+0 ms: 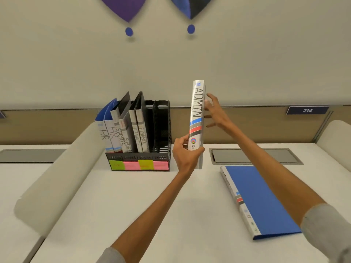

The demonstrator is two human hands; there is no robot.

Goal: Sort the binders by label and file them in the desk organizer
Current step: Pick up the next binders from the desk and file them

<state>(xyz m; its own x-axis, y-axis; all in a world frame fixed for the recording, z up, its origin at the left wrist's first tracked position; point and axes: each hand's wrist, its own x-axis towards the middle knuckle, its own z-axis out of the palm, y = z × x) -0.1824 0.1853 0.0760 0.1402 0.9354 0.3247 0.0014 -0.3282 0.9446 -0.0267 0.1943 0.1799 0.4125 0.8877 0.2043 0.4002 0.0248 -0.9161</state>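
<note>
The wide white bench [133, 205] carries a black perforated plastic desk organizer [161, 130]. Its three left slots hold binders marked HR, SPORTS and FINANCE [141, 128], and the rightmost slot stands empty. A flat blue plastic binder [266, 196] lies on the bench further right. Between them a slim white-spined binder lettered ADMIN [197, 111] stands upright, just right of the organizer. The left hand [185, 154] grips its lower end, fingers [197, 151] curled round the spine. The right hand [216, 112] is spread open beside the upper cover; whether it touches is unclear. The binder looks light, stiff and slick, so a low grip on the spine with a steadying hand higher up should suit.
</note>
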